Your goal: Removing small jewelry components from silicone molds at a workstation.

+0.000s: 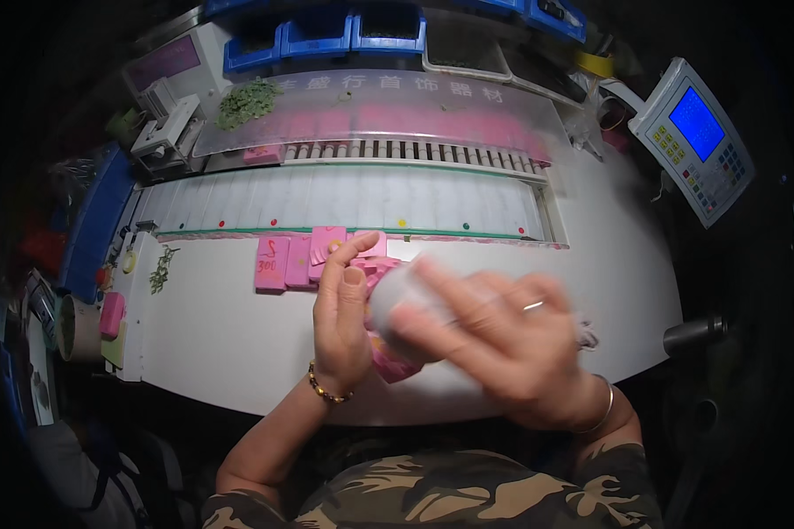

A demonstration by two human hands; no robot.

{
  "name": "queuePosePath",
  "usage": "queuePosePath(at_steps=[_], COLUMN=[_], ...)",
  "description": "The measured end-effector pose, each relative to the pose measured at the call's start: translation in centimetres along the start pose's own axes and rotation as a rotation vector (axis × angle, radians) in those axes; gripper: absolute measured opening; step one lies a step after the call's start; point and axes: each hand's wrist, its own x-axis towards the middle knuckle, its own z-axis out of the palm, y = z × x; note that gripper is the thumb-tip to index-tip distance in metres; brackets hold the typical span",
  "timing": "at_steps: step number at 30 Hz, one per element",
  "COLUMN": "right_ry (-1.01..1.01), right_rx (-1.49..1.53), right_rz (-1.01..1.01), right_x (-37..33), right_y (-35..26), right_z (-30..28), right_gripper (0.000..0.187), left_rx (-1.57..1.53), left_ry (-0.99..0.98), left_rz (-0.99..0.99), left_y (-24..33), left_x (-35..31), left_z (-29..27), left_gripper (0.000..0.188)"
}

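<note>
My left hand (pixel 340 322) grips a pink rubber mould (pixel 395 363) by its left side, fingers upright along the edge. Yellowish patches show on the mould, and much of it is hidden. Over it, my right hand (pixel 512 339) is curled round a pale grey, rounded, soft-looking thing (pixel 395 304), perhaps a cloth pouch; motion smears its shape and my fingers. It seems to press on or pass close above the mould; touch cannot be made out. Just beyond my left hand, several pink blocks (pixel 272 264) stand at the conveyor's near edge, one with red handwriting.
A white slatted conveyor (pixel 344 201) crosses the table (pixel 212 344), with rollers (pixel 423 152) and a clear cover (pixel 318 119) behind. Blue bins (pixel 316 35) line the back. A control panel (pixel 692 141) stands right, a dark cylinder (pixel 697 335) below it. Green sprigs (pixel 161 269) lie left.
</note>
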Motion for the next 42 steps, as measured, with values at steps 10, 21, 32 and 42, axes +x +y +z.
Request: queuePosePath(at_steps=[10,21,32,42], right_ry=[-0.566,-0.099,0.165,-0.189], right_rx=[0.103,0.294,0.454,0.32], right_rz=[0.113,0.069,-0.009,0.301], right_x=[-4.0,5.1,2.3,-2.6], right_y=[3.1,-0.3,0.8,4.5], right_z=[4.1,15.0,15.0,6.9], right_gripper=[0.066,0.061,0.016,0.011], left_rx=[0.0,-0.347,-0.43,-0.205], left_ry=[0.334,0.055,-0.001,-0.021], left_rz=[0.191,-0.225,-0.362,-0.376], left_y=[0.6,1.9,1.5,1.2], left_x=[0.9,-0.9,-2.8,-1.6], left_z=[-7.9,-8.7,-8.5,-3.9], left_gripper=[0.039,0.056,0.049,0.068])
